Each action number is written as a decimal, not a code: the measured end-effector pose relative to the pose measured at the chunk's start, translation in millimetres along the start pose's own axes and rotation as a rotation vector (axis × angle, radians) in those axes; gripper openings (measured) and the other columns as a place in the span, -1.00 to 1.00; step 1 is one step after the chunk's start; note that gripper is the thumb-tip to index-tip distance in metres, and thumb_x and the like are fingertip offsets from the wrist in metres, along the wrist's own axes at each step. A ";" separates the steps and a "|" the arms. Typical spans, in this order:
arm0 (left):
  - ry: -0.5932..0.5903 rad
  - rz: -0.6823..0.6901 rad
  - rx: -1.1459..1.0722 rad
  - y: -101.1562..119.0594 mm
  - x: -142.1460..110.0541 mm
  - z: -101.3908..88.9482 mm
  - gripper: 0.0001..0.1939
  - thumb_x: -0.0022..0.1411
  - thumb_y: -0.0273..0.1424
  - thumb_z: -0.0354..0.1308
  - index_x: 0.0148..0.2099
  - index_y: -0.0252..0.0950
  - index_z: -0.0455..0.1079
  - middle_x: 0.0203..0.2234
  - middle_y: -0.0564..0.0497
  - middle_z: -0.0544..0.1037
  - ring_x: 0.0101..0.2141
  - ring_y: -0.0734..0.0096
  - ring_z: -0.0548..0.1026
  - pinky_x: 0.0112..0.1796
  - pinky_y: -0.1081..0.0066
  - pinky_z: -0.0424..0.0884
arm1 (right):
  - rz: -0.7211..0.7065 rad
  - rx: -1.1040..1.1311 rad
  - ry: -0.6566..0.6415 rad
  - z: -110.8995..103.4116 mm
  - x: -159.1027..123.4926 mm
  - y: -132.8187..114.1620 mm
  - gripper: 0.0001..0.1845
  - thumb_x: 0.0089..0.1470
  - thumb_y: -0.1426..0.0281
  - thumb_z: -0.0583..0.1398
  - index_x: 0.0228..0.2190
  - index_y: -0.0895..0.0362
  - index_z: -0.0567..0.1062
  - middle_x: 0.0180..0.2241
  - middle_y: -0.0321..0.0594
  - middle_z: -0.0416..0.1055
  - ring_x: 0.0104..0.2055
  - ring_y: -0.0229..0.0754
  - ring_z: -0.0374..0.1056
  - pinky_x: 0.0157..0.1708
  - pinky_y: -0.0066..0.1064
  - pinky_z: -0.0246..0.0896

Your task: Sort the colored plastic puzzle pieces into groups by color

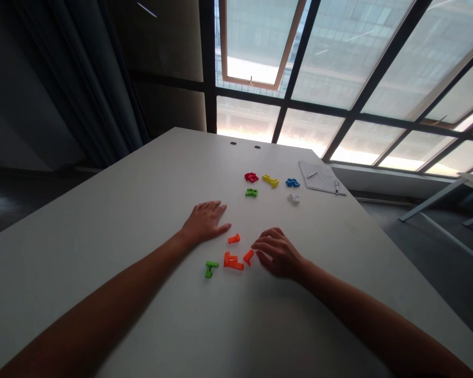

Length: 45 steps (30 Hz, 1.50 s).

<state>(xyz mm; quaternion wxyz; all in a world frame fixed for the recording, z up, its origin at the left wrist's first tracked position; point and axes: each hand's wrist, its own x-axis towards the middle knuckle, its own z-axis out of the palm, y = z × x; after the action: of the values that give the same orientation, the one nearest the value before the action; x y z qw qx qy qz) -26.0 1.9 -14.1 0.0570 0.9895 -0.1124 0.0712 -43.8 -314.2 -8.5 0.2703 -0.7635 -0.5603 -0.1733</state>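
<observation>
My left hand [205,222] lies flat on the white table [150,210], fingers spread and holding nothing. Just right of its thumb is a small orange plastic piece [234,239]. My right hand [278,252] hovers low or rests on the table, its fingers loosely bent and apart. Its fingertips are right beside an angled orange piece [248,256]; whether they touch it I cannot tell. Between the hands, nearer to me, sits a cluster of orange block pieces [232,261]. Left of that cluster lies a green T-shaped piece [210,268].
Farther back are small groups of red [251,177], yellow [270,181], blue [292,182], green [251,192] and white pieces [294,199]. Paper sheets [319,179] with pens [337,187] lie by the right edge. Windows stand behind the table; a dark curtain [74,79] hangs left.
</observation>
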 end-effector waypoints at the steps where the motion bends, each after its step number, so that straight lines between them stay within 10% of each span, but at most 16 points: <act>1: 0.000 0.002 -0.004 -0.1 0.0 -0.5 -0.21 0.38 0.15 0.00 0.47 -0.18 0.25 0.44 -0.20 0.28 0.39 -0.07 0.25 0.34 -0.06 0.13 | -0.023 0.024 -0.031 -0.2 1.2 -5.6 -0.79 0.32 0.46 0.23 -0.05 0.04 0.59 -0.13 -0.15 0.64 -0.06 -0.06 0.46 0.02 -0.12 0.33; 24: 0.000 -0.006 -0.002 1.5 -0.7 -5.3 -0.25 0.39 0.14 0.02 0.45 -0.13 0.30 0.42 -0.18 0.32 0.38 -0.06 0.27 0.33 -0.04 0.17 | 0.591 -0.282 0.033 -9.0 -5.3 92.6 -0.80 0.38 0.33 0.21 -0.28 0.11 0.59 -0.23 -0.14 0.51 -0.24 -0.13 0.44 -0.16 -0.35 0.33; 45: 0.009 -0.015 0.002 1.3 -0.6 -6.3 -0.28 0.40 0.11 0.01 0.44 -0.13 0.32 0.41 -0.18 0.34 0.37 -0.06 0.29 0.32 -0.06 0.18 | 0.817 -0.576 -0.177 -7.3 39.9 143.7 -0.52 0.41 0.25 0.10 0.24 0.16 0.48 0.21 0.14 0.41 0.14 0.14 0.35 0.14 -0.13 0.20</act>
<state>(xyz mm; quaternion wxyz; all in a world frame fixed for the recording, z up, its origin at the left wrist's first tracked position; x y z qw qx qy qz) -27.6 1.5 -7.9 0.0571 0.9900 -0.1045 0.0751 105.3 -320.6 -11.4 0.0457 -0.9757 -0.1661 -0.1356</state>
